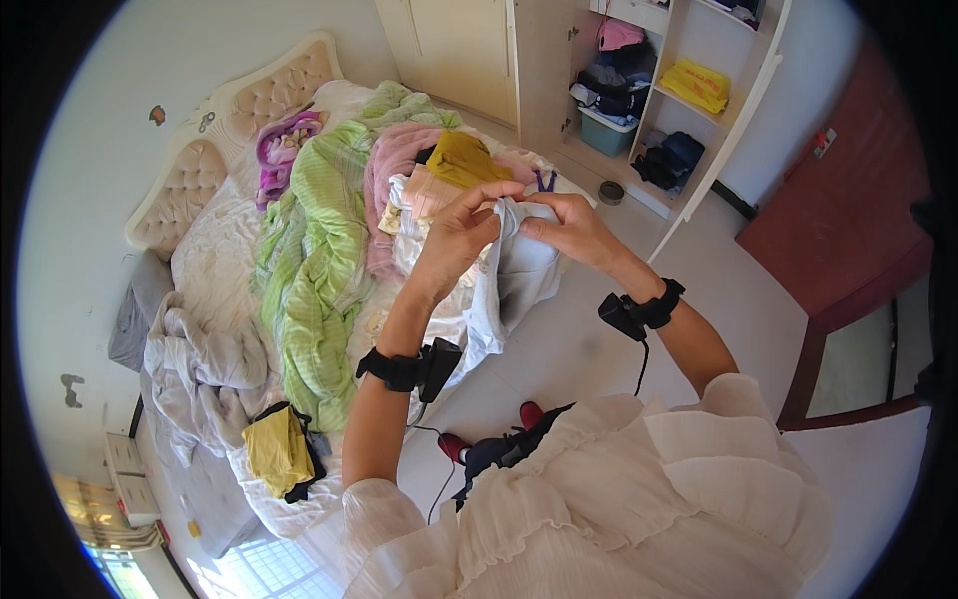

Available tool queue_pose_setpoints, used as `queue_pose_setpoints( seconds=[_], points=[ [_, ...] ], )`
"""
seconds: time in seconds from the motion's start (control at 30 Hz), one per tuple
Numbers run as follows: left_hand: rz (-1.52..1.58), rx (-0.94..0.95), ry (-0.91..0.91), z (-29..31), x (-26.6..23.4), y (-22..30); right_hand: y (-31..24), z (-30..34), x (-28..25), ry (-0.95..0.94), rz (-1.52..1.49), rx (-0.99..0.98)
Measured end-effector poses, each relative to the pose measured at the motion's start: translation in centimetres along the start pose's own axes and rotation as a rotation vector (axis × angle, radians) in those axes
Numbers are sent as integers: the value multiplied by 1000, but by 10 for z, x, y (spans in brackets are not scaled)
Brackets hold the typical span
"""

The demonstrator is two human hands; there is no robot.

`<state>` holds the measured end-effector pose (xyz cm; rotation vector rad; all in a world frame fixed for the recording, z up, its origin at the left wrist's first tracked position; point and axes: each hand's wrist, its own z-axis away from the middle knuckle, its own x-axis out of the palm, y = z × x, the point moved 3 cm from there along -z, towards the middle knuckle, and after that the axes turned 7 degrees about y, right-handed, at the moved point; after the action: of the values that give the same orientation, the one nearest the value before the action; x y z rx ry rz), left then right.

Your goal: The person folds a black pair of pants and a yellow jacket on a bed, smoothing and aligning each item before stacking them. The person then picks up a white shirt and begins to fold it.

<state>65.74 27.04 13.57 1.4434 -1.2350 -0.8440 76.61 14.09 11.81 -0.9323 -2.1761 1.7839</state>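
A light grey-blue garment point(526, 265) hangs from both my hands, held up by its upper edge in front of the bed's corner. My left hand point(464, 240) pinches that edge on the left, fingers closed on the cloth. Close beside it, my right hand point(574, 232) grips the same edge with thumb and fingers. The garment's exact kind I cannot make out. Just beyond my hands lies a pile of clothes on the bed, with a mustard-yellow garment point(464, 160) on top and a pink fluffy one point(392, 165) beside it.
A green striped quilt point(324, 250) stretches over the bed point(215, 220). Folded yellow clothing point(279, 449) lies at the bed's near left corner. An open wardrobe point(679, 50) stands at the far right, holding a teal bin point(606, 133) and a yellow bag point(696, 85). A reddish door point(828, 210) is at right.
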Motion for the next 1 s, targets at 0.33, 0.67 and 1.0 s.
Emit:
queue_pose_setpoints(
  seconds=[0.33,0.67,1.0],
  points=[
    [-709,125,204,61,13,-108,-15,-4,-35,423,-158,70],
    [-484,287,331,26,83,-148,-43,30,-78,505,-270,-2],
    [108,-246,324,-16,-14,-117,-12,57,-152,605,-115,89]
  ],
)
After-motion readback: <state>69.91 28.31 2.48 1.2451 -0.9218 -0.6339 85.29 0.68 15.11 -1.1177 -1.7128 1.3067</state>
